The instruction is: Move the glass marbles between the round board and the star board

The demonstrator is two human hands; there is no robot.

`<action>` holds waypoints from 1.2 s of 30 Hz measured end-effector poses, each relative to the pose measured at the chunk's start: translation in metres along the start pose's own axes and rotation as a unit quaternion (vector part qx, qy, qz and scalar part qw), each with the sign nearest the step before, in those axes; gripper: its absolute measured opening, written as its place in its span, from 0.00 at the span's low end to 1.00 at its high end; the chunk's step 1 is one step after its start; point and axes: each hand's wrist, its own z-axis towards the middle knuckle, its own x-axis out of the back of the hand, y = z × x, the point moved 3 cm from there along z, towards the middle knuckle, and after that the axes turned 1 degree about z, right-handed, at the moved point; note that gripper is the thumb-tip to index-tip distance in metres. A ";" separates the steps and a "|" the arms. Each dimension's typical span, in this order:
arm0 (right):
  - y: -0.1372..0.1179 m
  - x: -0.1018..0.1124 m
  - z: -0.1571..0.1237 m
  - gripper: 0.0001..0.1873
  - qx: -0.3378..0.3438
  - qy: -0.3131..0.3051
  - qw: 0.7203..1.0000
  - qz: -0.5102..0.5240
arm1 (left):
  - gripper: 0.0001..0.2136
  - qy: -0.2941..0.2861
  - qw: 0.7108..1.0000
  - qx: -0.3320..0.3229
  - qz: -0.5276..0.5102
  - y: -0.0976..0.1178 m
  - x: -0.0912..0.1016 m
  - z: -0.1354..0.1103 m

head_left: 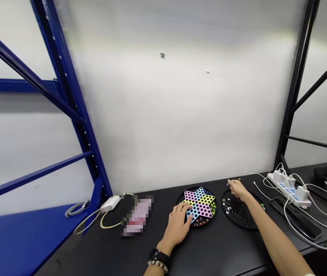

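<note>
Left hand (179,224) reaches forward, palm down, fingers loosely spread, fingertips resting on the near-left edge of the round star board (199,205) on the black table (215,249). Right arm extends far right over the black disc (239,212); right hand (238,188) has fingers drawn together, possibly pinching a small piece, too blurred to confirm.

Head view, facing wall above table (100,253).

star board (199,203) left of round board (239,215) | power strip (288,189) far right on table (221,249)
</note>
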 end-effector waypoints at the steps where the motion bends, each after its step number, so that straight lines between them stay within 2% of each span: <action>1: -0.003 0.000 -0.002 0.16 0.004 -0.012 0.999 0.050 | 0.14 0.002 1.000 -0.002 0.000 0.000 0.000 0.000; 7: -0.021 -0.012 -0.010 0.17 0.020 -0.081 0.956 0.282 | 0.14 -0.003 1.000 0.004 -0.011 -0.001 -0.002 0.001; 13: -0.032 -0.050 -0.009 0.21 -0.013 -0.138 0.894 0.426 | 0.11 -0.015 1.000 0.010 0.010 0.010 0.009 -0.002; 16: -0.037 -0.071 -0.012 0.21 -0.038 -0.169 0.871 0.459 | 0.09 -0.013 1.000 0.014 0.023 0.016 0.016 -0.004; 20: -0.046 -0.093 -0.011 0.21 0.000 -0.166 0.901 0.400 | 0.04 -0.005 1.000 0.012 0.014 0.018 0.019 -0.004; 22: -0.051 -0.106 -0.007 0.21 0.029 -0.144 0.927 0.346 | 0.02 -0.008 1.000 0.011 -0.008 0.017 0.018 -0.004; 25: -0.057 -0.129 0.002 0.23 0.078 -0.093 0.965 0.234 | 0.06 -0.022 0.999 0.007 -0.035 0.015 0.015 -0.002; 27: -0.060 -0.148 0.006 0.24 0.103 -0.065 0.978 0.169 | 0.08 -0.029 0.999 -0.004 -0.045 0.014 0.014 -0.002; 33: -0.059 -0.195 -0.007 0.29 0.180 -0.037 0.983 0.023 | 0.09 -0.023 0.998 -0.018 -0.056 0.014 0.013 -0.004; 35: -0.057 -0.203 -0.015 0.26 0.222 -0.034 0.969 -0.103 | 0.10 -0.023 0.998 -0.018 -0.060 0.013 0.012 -0.004; 36: -0.057 -0.206 -0.019 0.24 0.243 -0.034 0.952 -0.183 | 0.10 -0.024 0.998 -0.018 -0.063 0.013 0.012 -0.004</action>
